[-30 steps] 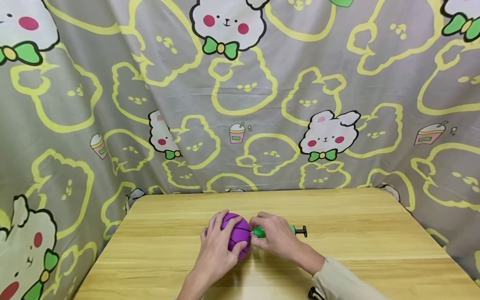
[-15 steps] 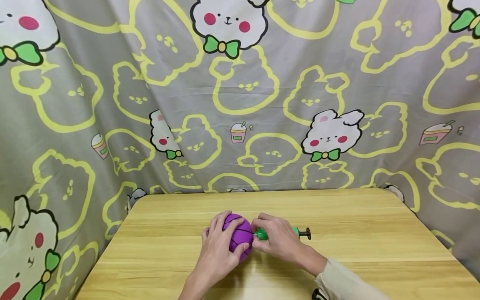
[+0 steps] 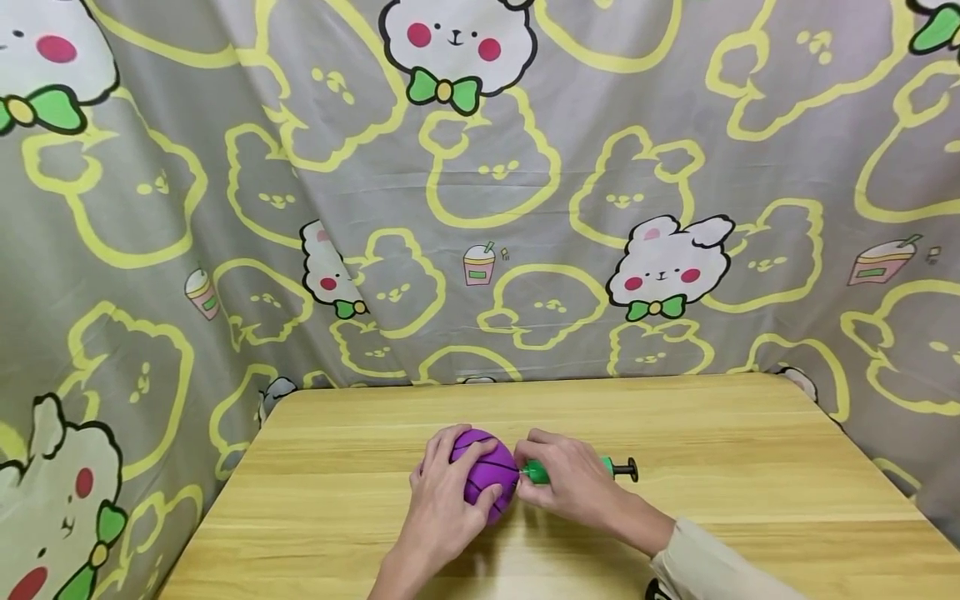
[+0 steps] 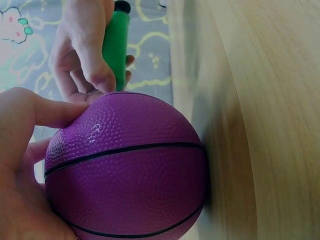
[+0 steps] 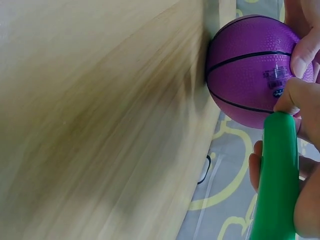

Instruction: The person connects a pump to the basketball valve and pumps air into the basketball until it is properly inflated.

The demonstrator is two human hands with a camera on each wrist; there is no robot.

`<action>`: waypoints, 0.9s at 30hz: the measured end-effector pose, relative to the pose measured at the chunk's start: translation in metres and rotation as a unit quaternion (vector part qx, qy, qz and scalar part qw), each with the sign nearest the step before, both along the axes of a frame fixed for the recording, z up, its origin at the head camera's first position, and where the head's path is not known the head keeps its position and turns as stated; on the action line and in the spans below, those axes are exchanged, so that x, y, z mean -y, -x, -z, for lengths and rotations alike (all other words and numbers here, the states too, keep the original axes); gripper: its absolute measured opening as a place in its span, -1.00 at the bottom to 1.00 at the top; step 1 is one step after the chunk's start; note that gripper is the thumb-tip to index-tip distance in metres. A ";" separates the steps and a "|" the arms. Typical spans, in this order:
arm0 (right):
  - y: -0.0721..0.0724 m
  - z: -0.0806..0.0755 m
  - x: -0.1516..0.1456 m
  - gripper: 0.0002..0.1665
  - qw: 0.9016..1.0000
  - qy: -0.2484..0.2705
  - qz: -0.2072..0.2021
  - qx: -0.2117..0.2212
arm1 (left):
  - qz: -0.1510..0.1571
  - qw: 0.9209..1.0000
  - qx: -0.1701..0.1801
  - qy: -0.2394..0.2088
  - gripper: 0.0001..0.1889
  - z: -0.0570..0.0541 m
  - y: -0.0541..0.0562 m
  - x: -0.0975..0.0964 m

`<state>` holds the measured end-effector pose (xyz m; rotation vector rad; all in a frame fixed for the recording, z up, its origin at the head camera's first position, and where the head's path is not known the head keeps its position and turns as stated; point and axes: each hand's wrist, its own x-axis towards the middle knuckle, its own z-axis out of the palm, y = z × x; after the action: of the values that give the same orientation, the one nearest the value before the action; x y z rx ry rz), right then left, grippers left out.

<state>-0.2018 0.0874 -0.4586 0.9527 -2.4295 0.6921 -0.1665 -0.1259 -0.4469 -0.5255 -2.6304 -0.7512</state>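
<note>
A purple mini basketball (image 3: 489, 468) with black seams rests on the wooden table, and my left hand (image 3: 447, 504) grips it from the left, fingers over the top and thumb on the near side. My right hand (image 3: 570, 483) holds a green hand pump (image 5: 280, 175) lying roughly level, its black handle (image 3: 627, 470) pointing right. The pump's tip meets the ball's right side, thumb and fingertips pinched around that spot; how deep any needle sits is hidden. In the left wrist view, the ball (image 4: 130, 170) fills the foreground with the pump (image 4: 117, 47) behind it.
The wood-grain table (image 3: 360, 433) spreads around both hands. A grey curtain (image 3: 540, 208) with rabbit and yellow outline prints hangs behind it and at the sides. A small black object (image 3: 657, 590) shows partly beside the right sleeve (image 3: 712, 562).
Both hands, with the ball and the pump, have shifted slightly to the right across the table. The grips look the same, and the pump tip stays against the ball.
</note>
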 end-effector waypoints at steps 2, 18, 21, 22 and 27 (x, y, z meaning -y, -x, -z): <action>-0.001 0.000 -0.002 -0.76 1.000 0.000 0.002 0.001 | -0.001 1.000 0.002 0.000 -0.50 0.000 0.000 -0.001; -0.005 0.001 -0.011 -0.75 1.000 -0.007 0.013 0.002 | 0.000 1.000 0.000 0.006 -0.48 0.001 -0.001 -0.002; -0.006 0.002 -0.012 -0.75 1.000 -0.008 0.013 -0.005 | 0.003 1.000 0.000 0.009 -0.48 0.001 0.000 -0.003; -0.006 0.002 -0.012 -0.75 1.000 -0.009 0.014 -0.008 | 0.004 1.000 0.001 0.009 -0.48 0.000 0.000 -0.003; -0.007 0.002 -0.012 -0.75 1.000 0.000 0.018 -0.002 | 0.006 1.000 0.000 0.012 -0.48 0.000 -0.001 -0.003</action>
<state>-0.1949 0.0999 -0.4606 0.9082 -2.4376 0.6771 -0.1658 -0.1228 -0.4466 -0.5479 -2.6413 -0.7252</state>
